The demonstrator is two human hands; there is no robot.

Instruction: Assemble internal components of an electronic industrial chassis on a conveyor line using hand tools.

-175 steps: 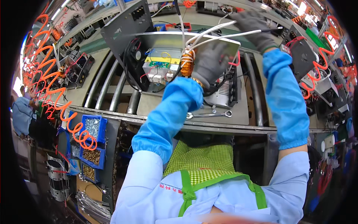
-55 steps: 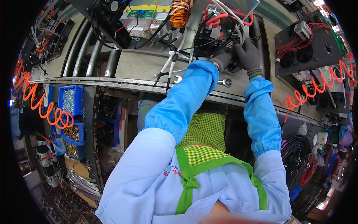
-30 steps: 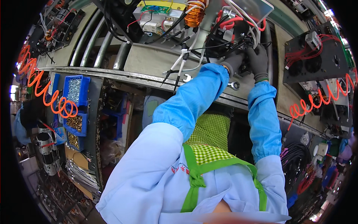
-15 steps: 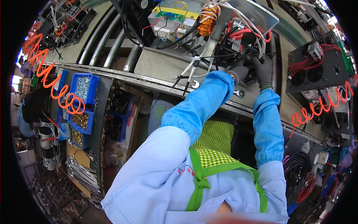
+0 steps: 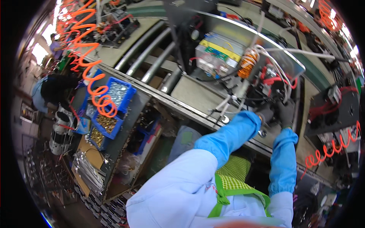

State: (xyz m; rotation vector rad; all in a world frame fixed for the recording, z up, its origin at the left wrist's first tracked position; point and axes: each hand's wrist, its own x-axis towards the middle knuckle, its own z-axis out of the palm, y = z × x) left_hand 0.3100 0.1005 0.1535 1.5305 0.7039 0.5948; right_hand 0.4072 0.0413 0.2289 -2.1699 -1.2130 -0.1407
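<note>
My left hand (image 5: 267,113), in a grey glove, reaches in at the front of an open metal chassis (image 5: 292,62). Its curled fingers work among black parts and wires. Right beside it, my gloved right hand (image 5: 285,114) has its fingers bent into the same wiring. Whatever either hand grips is hidden and blurred. Close by are red cables (image 5: 274,81), white cables (image 5: 243,89) and a copper-wound coil (image 5: 249,64). A green circuit board (image 5: 220,54) is further left in the chassis. Below the hands, wrench ends (image 5: 226,119) show on the bench edge.
Metal rollers (image 5: 152,57) run left of the chassis. Blue bins (image 5: 119,95) of small fasteners stand at the left, under a coiled orange hose (image 5: 93,72). Another dark unit with red wires (image 5: 329,106) is on the right. A person (image 5: 57,47) is in the far left background.
The view has swung, so the chassis, bins and my arms appear lower and further right. Both hands remain together in the wiring.
</note>
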